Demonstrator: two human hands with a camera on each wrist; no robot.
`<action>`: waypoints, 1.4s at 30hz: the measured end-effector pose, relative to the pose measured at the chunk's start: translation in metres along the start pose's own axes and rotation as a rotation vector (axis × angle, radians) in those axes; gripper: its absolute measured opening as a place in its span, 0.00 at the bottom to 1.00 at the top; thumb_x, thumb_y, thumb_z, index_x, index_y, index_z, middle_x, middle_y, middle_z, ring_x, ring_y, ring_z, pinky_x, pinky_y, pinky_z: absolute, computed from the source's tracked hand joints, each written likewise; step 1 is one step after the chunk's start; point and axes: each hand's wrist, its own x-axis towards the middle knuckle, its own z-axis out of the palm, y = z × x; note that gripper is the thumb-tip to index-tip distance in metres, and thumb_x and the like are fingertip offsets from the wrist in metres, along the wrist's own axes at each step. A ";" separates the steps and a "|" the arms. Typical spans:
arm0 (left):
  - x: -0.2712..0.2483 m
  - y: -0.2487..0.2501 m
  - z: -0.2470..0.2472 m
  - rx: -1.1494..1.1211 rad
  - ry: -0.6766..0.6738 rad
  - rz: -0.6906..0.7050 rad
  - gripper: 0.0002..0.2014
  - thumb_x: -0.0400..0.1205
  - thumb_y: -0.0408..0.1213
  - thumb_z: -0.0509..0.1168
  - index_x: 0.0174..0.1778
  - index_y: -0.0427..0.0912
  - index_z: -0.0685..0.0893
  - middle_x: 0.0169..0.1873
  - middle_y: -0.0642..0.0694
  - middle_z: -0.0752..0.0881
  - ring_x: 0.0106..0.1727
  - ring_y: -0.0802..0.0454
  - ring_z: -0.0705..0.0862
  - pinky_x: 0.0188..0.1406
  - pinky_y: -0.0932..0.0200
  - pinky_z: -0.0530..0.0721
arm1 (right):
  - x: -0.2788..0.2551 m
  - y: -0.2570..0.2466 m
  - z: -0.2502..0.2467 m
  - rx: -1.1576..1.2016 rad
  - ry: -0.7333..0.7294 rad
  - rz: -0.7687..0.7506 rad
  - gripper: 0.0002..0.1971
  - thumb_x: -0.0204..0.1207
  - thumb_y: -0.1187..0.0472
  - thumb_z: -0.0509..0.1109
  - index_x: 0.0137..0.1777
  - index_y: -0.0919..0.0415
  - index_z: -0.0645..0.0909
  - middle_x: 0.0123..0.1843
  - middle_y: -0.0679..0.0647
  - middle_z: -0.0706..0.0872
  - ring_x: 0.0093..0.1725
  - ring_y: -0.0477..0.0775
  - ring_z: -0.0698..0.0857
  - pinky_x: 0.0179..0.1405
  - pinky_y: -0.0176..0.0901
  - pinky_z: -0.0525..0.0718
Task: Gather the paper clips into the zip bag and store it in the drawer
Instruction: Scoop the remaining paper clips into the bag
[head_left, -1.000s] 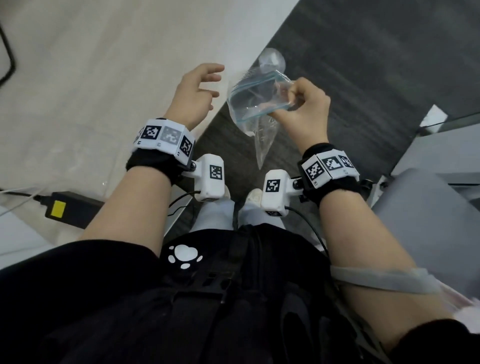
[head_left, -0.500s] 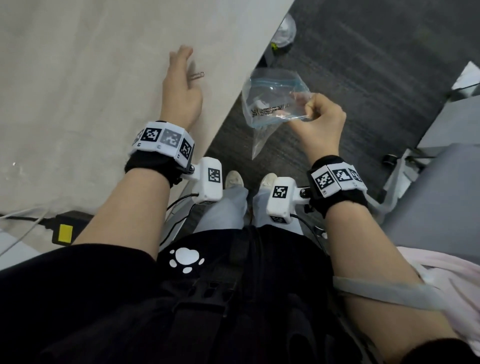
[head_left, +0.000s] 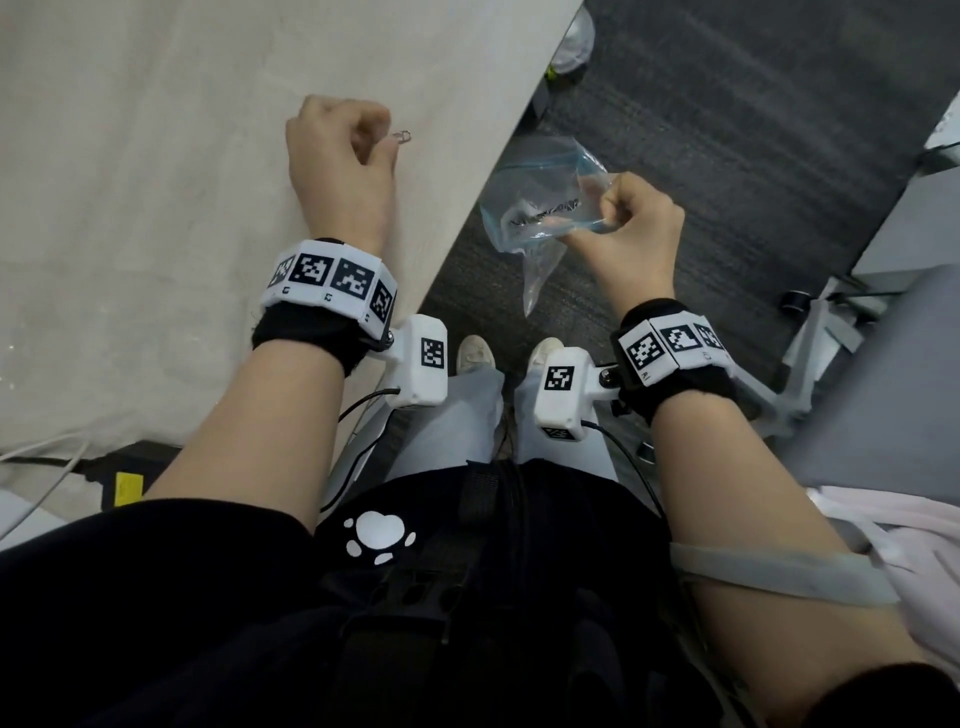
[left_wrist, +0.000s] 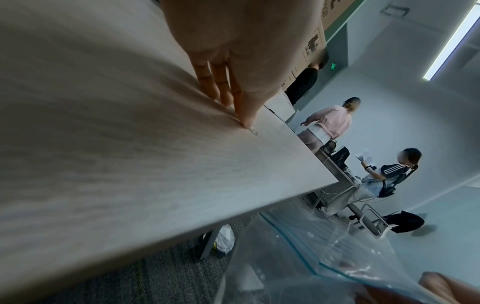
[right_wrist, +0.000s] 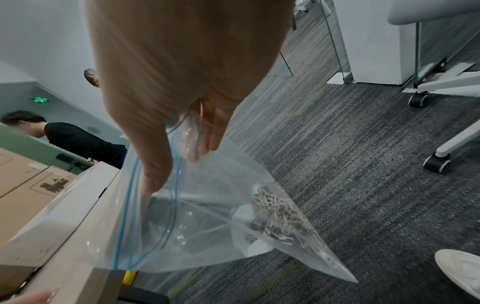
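Note:
My left hand (head_left: 337, 156) rests on the pale table (head_left: 156, 208) near its right edge, fingers curled. Its thumb and index tip pinch the near end of a single paper clip (head_left: 402, 136), which pokes out flat on the tabletop. In the left wrist view the paper clip (left_wrist: 253, 131) shows just past the thumb tip (left_wrist: 245, 121). My right hand (head_left: 639, 228) holds the clear zip bag (head_left: 540, 208) by its blue-lined mouth, off the table over the floor. The zip bag (right_wrist: 207, 216) hangs open and holds a heap of paper clips (right_wrist: 280, 216). No drawer is in sight.
Dark carpet (head_left: 727, 130) lies to the right of the table edge. An office chair base (head_left: 821, 332) with castors stands at the right. A black power brick (head_left: 119, 483) and cables lie at the lower left. Other people stand and sit in the background (left_wrist: 332, 125).
My left hand has gone from flat on the table to curled, closing on the loose clip. My right hand has brought the bag lower and closer to the table edge.

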 end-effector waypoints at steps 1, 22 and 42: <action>0.000 0.000 0.000 -0.026 0.006 0.006 0.08 0.74 0.37 0.69 0.48 0.47 0.88 0.51 0.46 0.84 0.49 0.51 0.84 0.52 0.67 0.80 | 0.000 -0.001 0.003 0.020 -0.012 0.001 0.29 0.58 0.60 0.83 0.25 0.49 0.59 0.38 0.61 0.87 0.55 0.45 0.86 0.36 0.27 0.77; -0.014 0.038 0.029 -0.134 -0.320 0.207 0.07 0.71 0.31 0.70 0.43 0.44 0.89 0.38 0.51 0.86 0.35 0.67 0.79 0.38 0.77 0.76 | 0.007 0.004 0.022 0.037 -0.060 -0.100 0.29 0.58 0.65 0.82 0.27 0.47 0.59 0.35 0.56 0.84 0.55 0.41 0.86 0.37 0.27 0.75; -0.041 0.064 -0.004 0.141 -0.845 0.248 0.29 0.67 0.26 0.75 0.65 0.47 0.81 0.60 0.46 0.73 0.52 0.54 0.72 0.52 0.66 0.72 | 0.002 -0.017 -0.021 0.030 -0.066 -0.044 0.27 0.57 0.62 0.81 0.25 0.49 0.60 0.28 0.48 0.82 0.46 0.37 0.86 0.36 0.36 0.81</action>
